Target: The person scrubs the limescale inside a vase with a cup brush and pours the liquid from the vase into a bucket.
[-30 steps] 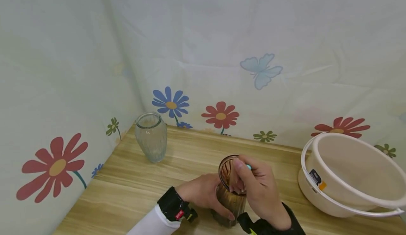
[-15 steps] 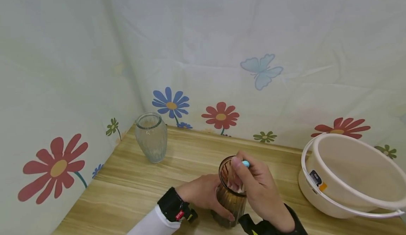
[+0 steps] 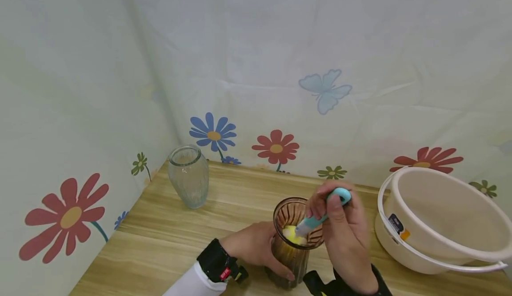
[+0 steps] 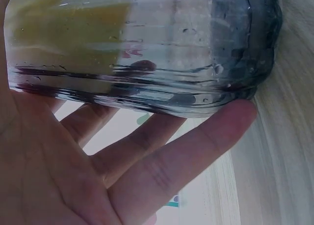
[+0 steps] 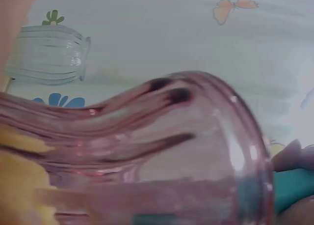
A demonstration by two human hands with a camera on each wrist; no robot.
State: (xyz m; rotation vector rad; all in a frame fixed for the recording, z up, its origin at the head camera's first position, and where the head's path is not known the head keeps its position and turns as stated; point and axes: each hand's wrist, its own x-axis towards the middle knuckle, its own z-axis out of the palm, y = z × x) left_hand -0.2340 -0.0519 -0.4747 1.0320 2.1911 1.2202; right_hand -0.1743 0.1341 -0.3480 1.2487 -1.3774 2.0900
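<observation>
Head view: where is the amber ribbed-glass vase (image 3: pixel 298 258)?

At the wooden tabletop (image 3: pixel 160 225), between a clear glass vase (image 3: pixel 190 182) and a cream bucket (image 3: pixel 460 216). The left hand (image 3: pixel 254 245) grips its body, thumb in front. The right hand (image 3: pixel 346 238) holds a sponge brush (image 3: pixel 305 226) by its turquoise handle (image 3: pixel 318 219), with the yellow sponge (image 3: pixel 294 235) in the vase's mouth.

How would they handle?

I'd judge the vase rigid, fairly heavy and breakable; the sponge soft, its handle stiff and light.

And the left wrist view?

Droplets (image 4: pixel 218 69) on the glass, which the head view doesn't make out, so I'd expect it slippery. I'd cradle the body rather than pinch the rim. The left fingers (image 4: pixel 186 156) are spread along its side, one tip at the foot.

Right wrist view?

The flared rim (image 5: pixel 262 151) close up, yellow showing through the wall. Right fingers close narrowly round the turquoise handle at the picture's edge; the bucket isn't visible there.
</observation>
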